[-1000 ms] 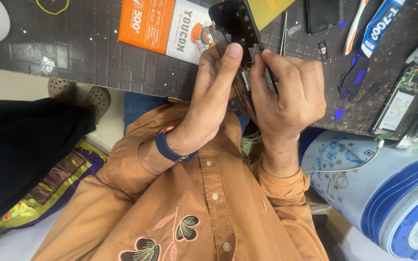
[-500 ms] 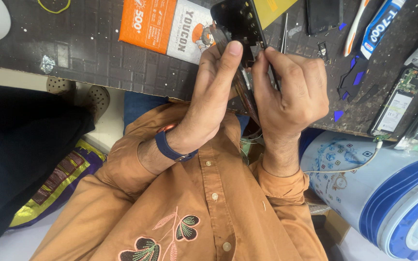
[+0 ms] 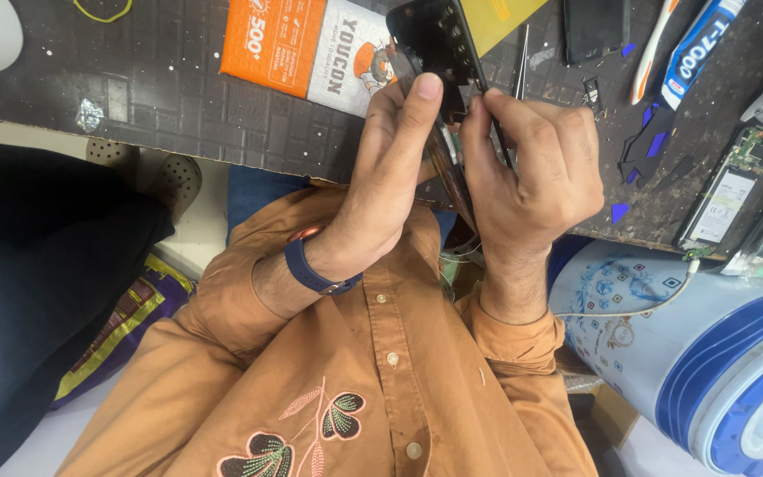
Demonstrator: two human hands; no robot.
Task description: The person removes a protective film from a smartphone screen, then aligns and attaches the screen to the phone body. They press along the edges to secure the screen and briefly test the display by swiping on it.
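Both hands are sitting slightly higher against the tabletop edge than half a second ago, and the phone is tilting a little more upright. At the far left corner, a yellow loop is lying well apart from the work. An orange-and-white box is lying just left of the phone. The left hand is clasping the phone's lower body, thumb pressing along its edge. The right hand is pinching a thin tool (tip hidden) at the seam. Judged step: prying the phone open; the next move is calling for steady, shallow leverage. Farther right, a circuit board is resting near the front edge.
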